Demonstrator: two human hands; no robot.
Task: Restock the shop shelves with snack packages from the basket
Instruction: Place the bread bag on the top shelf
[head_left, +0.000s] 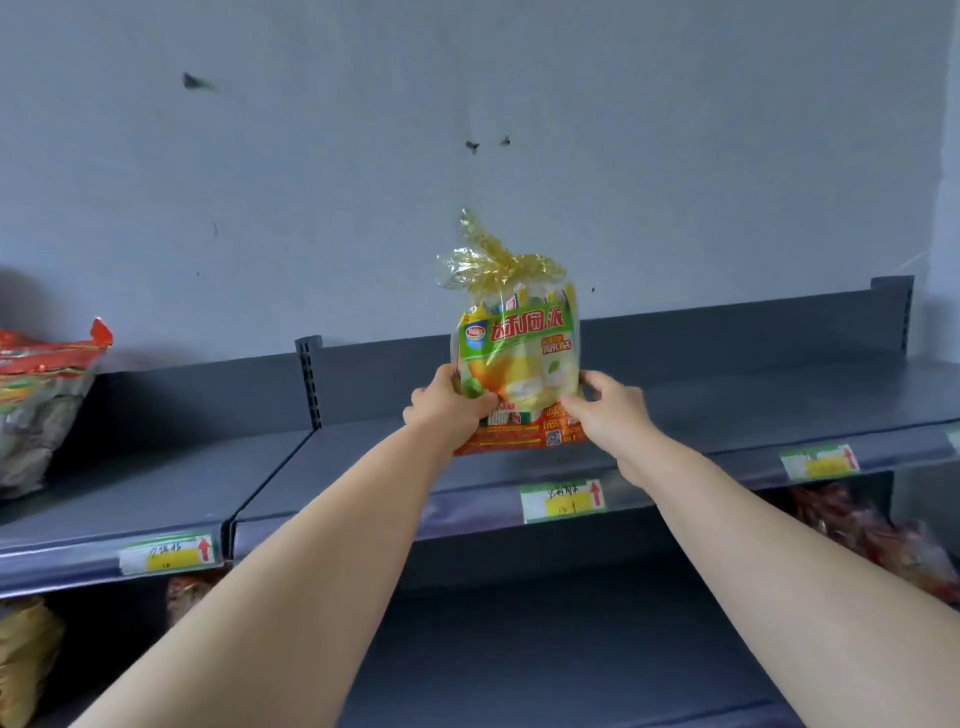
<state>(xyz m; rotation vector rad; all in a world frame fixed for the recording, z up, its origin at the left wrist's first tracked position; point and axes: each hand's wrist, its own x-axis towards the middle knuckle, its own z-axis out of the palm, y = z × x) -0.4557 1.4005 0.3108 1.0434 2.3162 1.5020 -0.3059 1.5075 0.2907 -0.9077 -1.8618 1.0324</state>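
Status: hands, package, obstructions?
Grip: left hand and right hand both on the snack package, low. Package upright over the top shelf. Nearest other bag far left, apart from it.

Green-and-yellow plastic snack bag (517, 364) stands on the dark grey metal shelf (727, 415), between left hand (447, 402) and right hand (605, 402); red-topped clear bag (41, 395) stands well apart, left.

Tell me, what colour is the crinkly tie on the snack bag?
Gold and shiny: the tie on the snack bag, head view.

Two hands (447, 410) (610, 410), one tied snack package (519, 353), one red-topped bag (36, 395), three fully visible price labels (166, 555) (563, 500) (820, 461).
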